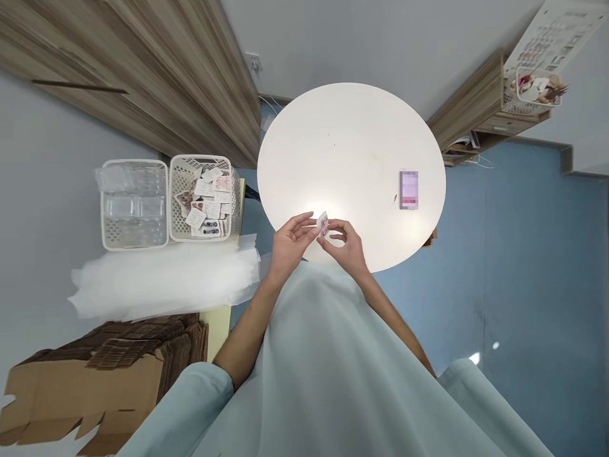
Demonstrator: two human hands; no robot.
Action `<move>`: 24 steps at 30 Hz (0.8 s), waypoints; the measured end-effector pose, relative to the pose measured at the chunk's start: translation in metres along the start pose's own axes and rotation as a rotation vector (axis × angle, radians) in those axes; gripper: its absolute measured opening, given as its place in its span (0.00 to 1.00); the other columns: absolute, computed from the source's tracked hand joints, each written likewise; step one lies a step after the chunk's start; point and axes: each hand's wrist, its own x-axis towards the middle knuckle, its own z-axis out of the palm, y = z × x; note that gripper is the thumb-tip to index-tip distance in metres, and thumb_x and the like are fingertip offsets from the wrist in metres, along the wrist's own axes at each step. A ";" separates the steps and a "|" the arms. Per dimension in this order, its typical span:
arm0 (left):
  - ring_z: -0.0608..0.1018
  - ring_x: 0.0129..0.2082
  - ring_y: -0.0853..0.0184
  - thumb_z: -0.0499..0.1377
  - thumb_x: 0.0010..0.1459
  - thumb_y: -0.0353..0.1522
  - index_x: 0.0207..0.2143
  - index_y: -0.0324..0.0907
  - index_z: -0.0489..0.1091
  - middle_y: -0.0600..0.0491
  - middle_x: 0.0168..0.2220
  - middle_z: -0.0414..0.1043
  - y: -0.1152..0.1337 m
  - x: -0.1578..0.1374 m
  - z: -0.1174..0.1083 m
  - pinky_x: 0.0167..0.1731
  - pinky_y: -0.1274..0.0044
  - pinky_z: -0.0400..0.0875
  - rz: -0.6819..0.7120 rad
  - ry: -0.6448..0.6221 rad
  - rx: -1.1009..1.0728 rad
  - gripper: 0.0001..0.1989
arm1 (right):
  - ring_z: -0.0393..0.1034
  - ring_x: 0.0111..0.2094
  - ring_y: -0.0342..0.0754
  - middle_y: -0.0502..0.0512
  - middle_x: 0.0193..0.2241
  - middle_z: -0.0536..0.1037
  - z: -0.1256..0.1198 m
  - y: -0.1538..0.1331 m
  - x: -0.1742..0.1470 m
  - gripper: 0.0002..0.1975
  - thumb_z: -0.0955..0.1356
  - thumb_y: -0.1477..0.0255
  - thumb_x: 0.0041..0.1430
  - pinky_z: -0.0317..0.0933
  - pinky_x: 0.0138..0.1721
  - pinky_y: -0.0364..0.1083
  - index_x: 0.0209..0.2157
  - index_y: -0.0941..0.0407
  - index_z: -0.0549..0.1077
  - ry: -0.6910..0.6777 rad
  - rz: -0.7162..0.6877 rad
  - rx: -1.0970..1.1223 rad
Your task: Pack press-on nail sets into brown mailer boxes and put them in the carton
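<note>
Pinching a small, flat white piece (pixel 323 223) with reddish markings, the left hand (pixel 288 245) and right hand (pixel 348 246) meet above the near edge of the rounded white tabletop (pixel 352 139); a pinkish-purple rectangular object (pixel 409 189) lies toward the right edge.

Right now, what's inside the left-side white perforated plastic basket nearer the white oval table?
That basket holds a jumble of small printed cards, mostly white, one with dark-blue pieces. Whatever lies beneath the pile is covered.
</note>
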 end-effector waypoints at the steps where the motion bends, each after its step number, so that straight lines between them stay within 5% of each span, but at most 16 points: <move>1: 0.85 0.49 0.56 0.72 0.59 0.45 0.56 0.42 0.75 0.43 0.51 0.82 0.002 -0.002 -0.001 0.54 0.61 0.81 -0.001 -0.013 -0.013 0.27 | 0.75 0.55 0.55 0.55 0.52 0.80 -0.002 0.002 0.002 0.19 0.78 0.57 0.55 0.71 0.56 0.55 0.44 0.49 0.74 -0.050 0.079 0.119; 5: 0.85 0.50 0.55 0.68 0.63 0.47 0.56 0.42 0.75 0.41 0.54 0.81 0.006 -0.007 -0.006 0.56 0.58 0.80 -0.007 -0.024 -0.051 0.26 | 0.75 0.55 0.55 0.56 0.48 0.82 -0.006 0.012 0.007 0.22 0.77 0.52 0.57 0.68 0.60 0.55 0.45 0.51 0.78 -0.286 0.365 0.499; 10: 0.84 0.53 0.54 0.72 0.59 0.45 0.56 0.43 0.75 0.42 0.55 0.81 0.003 -0.013 -0.018 0.59 0.57 0.78 -0.043 -0.045 -0.030 0.27 | 0.74 0.57 0.55 0.56 0.49 0.82 0.004 0.017 0.006 0.23 0.77 0.52 0.58 0.67 0.63 0.54 0.49 0.50 0.79 -0.355 0.427 0.615; 19: 0.83 0.54 0.52 0.75 0.53 0.42 0.50 0.45 0.77 0.45 0.52 0.81 -0.013 -0.019 -0.049 0.57 0.58 0.80 -0.114 -0.022 0.053 0.24 | 0.79 0.53 0.54 0.58 0.55 0.81 0.037 0.016 0.011 0.28 0.78 0.52 0.57 0.73 0.58 0.59 0.54 0.49 0.73 -0.263 0.305 0.242; 24: 0.84 0.52 0.54 0.73 0.56 0.42 0.51 0.44 0.76 0.44 0.50 0.82 -0.026 -0.016 -0.075 0.56 0.59 0.79 -0.112 0.011 0.003 0.23 | 0.79 0.53 0.54 0.60 0.66 0.70 0.061 0.019 0.018 0.36 0.78 0.52 0.56 0.75 0.55 0.56 0.62 0.46 0.69 -0.251 0.211 0.010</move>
